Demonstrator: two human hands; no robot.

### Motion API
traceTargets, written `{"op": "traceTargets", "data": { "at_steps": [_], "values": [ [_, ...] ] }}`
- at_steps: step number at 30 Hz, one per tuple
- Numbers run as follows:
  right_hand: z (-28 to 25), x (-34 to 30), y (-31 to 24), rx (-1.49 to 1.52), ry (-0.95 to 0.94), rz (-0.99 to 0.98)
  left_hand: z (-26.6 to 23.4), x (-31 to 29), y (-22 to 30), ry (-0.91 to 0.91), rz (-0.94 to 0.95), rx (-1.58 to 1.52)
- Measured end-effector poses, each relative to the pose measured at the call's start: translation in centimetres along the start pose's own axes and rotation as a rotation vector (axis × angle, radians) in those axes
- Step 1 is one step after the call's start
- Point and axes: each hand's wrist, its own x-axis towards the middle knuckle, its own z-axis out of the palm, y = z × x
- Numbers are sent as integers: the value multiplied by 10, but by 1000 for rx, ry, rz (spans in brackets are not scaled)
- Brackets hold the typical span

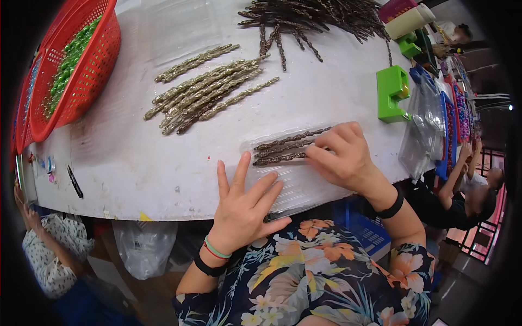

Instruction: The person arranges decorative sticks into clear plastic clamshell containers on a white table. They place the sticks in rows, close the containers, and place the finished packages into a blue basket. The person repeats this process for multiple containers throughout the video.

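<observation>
A clear ribbed plastic tray (293, 187) lies at the near edge of the white table (136, 157). Three dark twisted bead strands (283, 151) lie side by side in its far grooves. My left hand (244, 204) rests flat on the tray's near left part, fingers spread. My right hand (340, 155) presses its fingertips on the right ends of the dark strands. A pile of gold twisted strands (204, 89) lies farther out, and a heap of dark strands (315, 19) sits at the far edge.
Red baskets (81, 65) with green beads stand at the left. A green plastic tool (392, 92), clear bags (427, 125) and bead trays sit at the right. Other people sit at the lower left (49, 250) and right (473, 185). A black pen (74, 181) lies near the left edge.
</observation>
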Motion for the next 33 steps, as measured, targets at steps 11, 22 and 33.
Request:
{"op": "traceTargets", "data": {
  "at_steps": [11,22,33],
  "values": [
    [-7,-32,9,44,153,384,3,1,1,10,6,1],
    [14,-7,-34,-33,-220,377,1,2,-2,-19,37,-50],
    [-1,-18,-47,106,-274,342,2,2,0,-15,24,8]
  ]
}}
